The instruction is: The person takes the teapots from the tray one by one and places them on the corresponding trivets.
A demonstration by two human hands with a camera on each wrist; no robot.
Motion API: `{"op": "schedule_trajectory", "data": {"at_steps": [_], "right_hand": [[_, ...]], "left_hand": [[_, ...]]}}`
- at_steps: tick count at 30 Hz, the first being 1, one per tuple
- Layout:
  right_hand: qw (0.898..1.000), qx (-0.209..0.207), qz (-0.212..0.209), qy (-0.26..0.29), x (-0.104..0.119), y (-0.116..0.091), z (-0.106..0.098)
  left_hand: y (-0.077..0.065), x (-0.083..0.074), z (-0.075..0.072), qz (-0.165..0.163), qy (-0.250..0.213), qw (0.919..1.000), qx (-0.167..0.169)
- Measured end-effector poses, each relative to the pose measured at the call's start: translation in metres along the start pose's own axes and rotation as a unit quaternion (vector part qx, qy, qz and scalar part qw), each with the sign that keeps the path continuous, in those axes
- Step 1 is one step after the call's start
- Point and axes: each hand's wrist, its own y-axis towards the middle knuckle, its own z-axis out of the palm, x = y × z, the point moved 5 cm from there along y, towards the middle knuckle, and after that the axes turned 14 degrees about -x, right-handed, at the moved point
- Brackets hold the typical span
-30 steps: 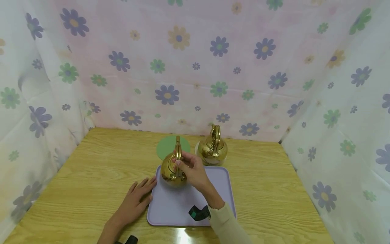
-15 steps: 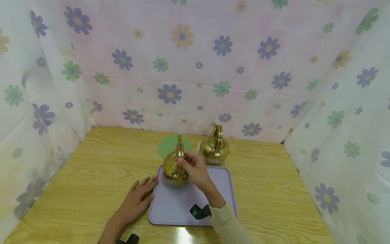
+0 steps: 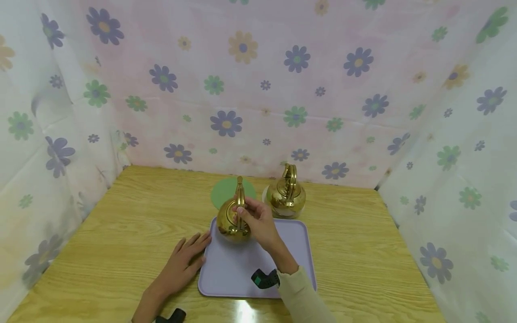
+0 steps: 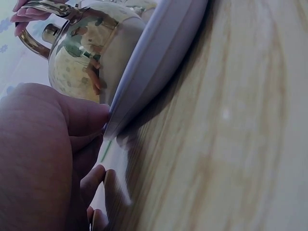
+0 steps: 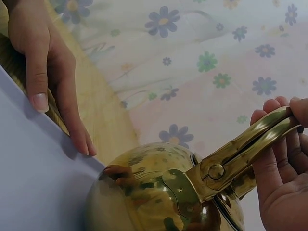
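My right hand [image 3: 260, 224] holds a shiny gold kettle [image 3: 226, 224] by its upright handle, fingers curled round it. The kettle is over the back left part of a light purple tray [image 3: 258, 269]. In the right wrist view, the double-bar handle [image 5: 240, 149] lies between thumb and fingers. My left hand [image 3: 183, 260] lies at the tray's left side with fingers spread. Seen from the left wrist, its thumb [image 4: 91, 115] touches the tray's rim [image 4: 159, 57].
A second gold kettle [image 3: 286, 199] stands behind the tray on a whitish round mat [image 3: 265, 194]. To its left lies a green round mat [image 3: 226, 186]. Flowered cloth [image 3: 258, 103] hangs round the back and sides of the wooden table [image 3: 355, 251].
The right hand and its kettle have shifted very slightly toward the back of the tray. The left hand stays at the rim, and the head view has moved a little.
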Motion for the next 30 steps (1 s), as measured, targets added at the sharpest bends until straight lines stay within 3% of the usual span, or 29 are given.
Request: {"op": "schedule_trajectory", "data": {"at_steps": [30], "right_hand": [[1.000,-0.004,0.009,0.004,-0.002,0.014,0.000]], "left_hand": [[0.000,0.003,0.001,-0.007,-0.002,1.0000,0.003]]}}
